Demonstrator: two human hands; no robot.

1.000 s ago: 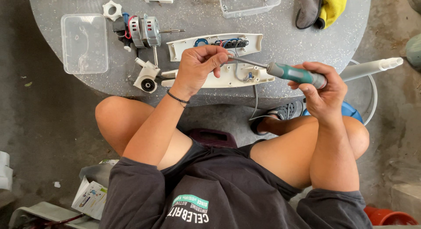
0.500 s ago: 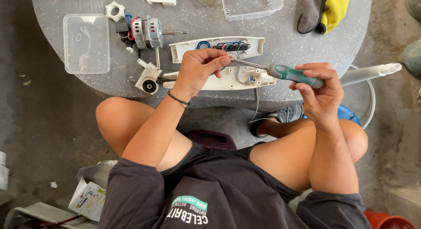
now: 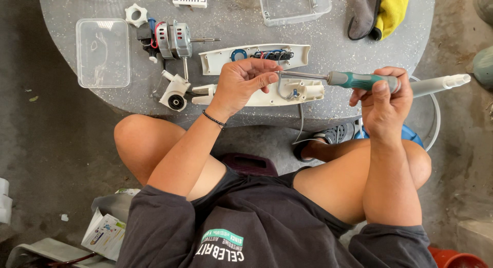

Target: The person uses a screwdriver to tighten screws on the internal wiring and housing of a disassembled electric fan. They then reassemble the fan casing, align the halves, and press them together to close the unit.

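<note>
Fingers (image 3: pixel 382 88) of the right hand (image 3: pixel 382 106) closed around the green handle of a screwdriver (image 3: pixel 336 79); shaft points toward the left hand (image 3: pixel 244 83), whose fingertips (image 3: pixel 267 80) pinch at the tip, whatever sits between them too small to tell; both hands hover over a white plastic housing (image 3: pixel 303 88) lying near the edge of the grey tabletop (image 3: pixel 334 37); a second white housing half (image 3: pixel 257 56) with wiring lies just beyond it; motor (image 3: pixel 172 40) and clear plastic container (image 3: pixel 101 52) lie to the housing's left; white tube (image 3: pixel 439 84) juts out past the right hand.
</note>
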